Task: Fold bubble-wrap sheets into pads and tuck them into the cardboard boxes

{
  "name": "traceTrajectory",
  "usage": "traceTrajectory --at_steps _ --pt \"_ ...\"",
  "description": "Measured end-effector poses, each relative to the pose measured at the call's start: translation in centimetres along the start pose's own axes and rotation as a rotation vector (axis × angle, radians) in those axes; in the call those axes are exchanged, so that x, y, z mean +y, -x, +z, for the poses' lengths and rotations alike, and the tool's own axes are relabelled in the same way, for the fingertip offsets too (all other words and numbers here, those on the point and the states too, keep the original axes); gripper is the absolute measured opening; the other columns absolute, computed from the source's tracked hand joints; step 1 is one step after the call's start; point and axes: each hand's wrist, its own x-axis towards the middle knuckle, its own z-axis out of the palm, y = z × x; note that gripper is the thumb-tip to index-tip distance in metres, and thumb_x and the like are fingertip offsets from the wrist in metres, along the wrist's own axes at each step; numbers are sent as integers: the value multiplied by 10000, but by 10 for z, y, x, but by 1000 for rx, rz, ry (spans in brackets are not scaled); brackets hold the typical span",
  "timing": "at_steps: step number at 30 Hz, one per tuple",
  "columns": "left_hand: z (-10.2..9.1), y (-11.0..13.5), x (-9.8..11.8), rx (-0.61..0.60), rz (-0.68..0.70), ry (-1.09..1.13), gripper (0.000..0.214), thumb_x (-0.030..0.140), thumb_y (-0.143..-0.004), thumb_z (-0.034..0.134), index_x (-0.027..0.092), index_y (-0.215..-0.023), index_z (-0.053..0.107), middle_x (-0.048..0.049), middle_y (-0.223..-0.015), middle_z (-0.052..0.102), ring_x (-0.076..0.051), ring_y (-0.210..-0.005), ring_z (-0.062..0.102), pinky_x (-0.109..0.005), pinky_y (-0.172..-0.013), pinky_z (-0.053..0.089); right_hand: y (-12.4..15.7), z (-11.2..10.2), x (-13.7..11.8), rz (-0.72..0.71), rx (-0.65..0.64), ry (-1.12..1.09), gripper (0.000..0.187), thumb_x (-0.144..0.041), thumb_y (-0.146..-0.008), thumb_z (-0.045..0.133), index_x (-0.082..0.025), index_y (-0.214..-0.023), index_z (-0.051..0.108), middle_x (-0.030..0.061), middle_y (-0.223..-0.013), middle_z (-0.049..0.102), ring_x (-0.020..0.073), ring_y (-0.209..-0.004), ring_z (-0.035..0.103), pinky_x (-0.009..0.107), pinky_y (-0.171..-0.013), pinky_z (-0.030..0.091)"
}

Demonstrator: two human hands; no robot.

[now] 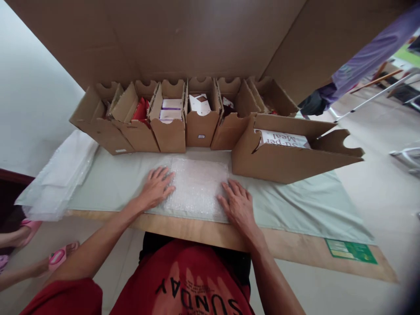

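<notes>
A clear bubble-wrap bag (199,186) lies flat on the pale green cloth in front of me. My left hand (156,187) rests at its left edge, fingers spread. At the right edge lies my right hand (236,200), its fingers also apart and the tips touching the plastic. Neither hand grips anything. Behind the bag stands a row of cardboard bins; the nearest, a middle bin (202,127), holds a white box (200,105). To its left, another bin (168,135) contains white and purple boxes (171,114).
A stack of bubble-wrap bags (61,173) hangs over the table's left end. A long cardboard bin (278,162) with a printed white box (284,139) stands right. Red packets (141,110) fill a left bin. A tall cardboard panel (197,39) rises behind. Another person's feet (61,257) show lower left.
</notes>
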Motion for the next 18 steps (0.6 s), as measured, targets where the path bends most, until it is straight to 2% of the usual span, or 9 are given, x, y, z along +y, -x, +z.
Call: traceTrajectory --at_steps 3,5,9,11,14,18 --pt "-8 6 -12 128 -132 -22 551 450 -1011 468 132 -1450 567 -228 -1541 512 -414 -1472 411 -616 -1170 346 2 -8 5 67 54 -8 457 -410 -1036 431 -163 -1371 620 191 -1448 599 352 -1348 520 498 -1006 446" --pt "-10 0 -3 172 -98 -13 562 452 -1011 470 136 -1469 544 -221 -1560 491 -396 -1485 397 -592 -1185 342 -9 -12 -8 49 68 -33 467 -401 -1029 448 -156 -1396 600 199 -1483 566 359 -1366 504 502 -1010 446" --pt "0 -20 35 87 94 8 569 463 -1021 475 208 -1530 480 -158 -1668 356 -344 -1566 273 -563 -1246 256 -42 -8 -48 -92 -24 -94 472 -370 -1007 521 -186 -1438 581 172 -1560 499 349 -1440 434 491 -1069 422" --pt "7 -25 47 15 132 8 569 475 -1028 465 240 -1546 460 -138 -1686 327 -339 -1580 241 -579 -1258 215 -50 -1 -57 -122 -104 -96 486 -370 -999 551 -185 -1448 579 168 -1571 491 346 -1462 412 488 -1107 398" --pt "12 -19 44 -31 135 11 580 478 -1036 440 248 -1568 428 -125 -1692 317 -332 -1586 225 -586 -1264 182 -43 7 -46 -117 -142 -81 480 -375 -1007 545 -181 -1444 586 158 -1565 506 334 -1473 407 487 -1144 363" --pt "6 0 21 -6 124 37 544 435 -1021 444 229 -1522 492 -132 -1654 393 -342 -1548 307 -602 -1233 233 -11 3 -11 -76 -56 -61 446 -364 -1028 484 -183 -1418 602 144 -1529 550 320 -1434 458 485 -1123 372"
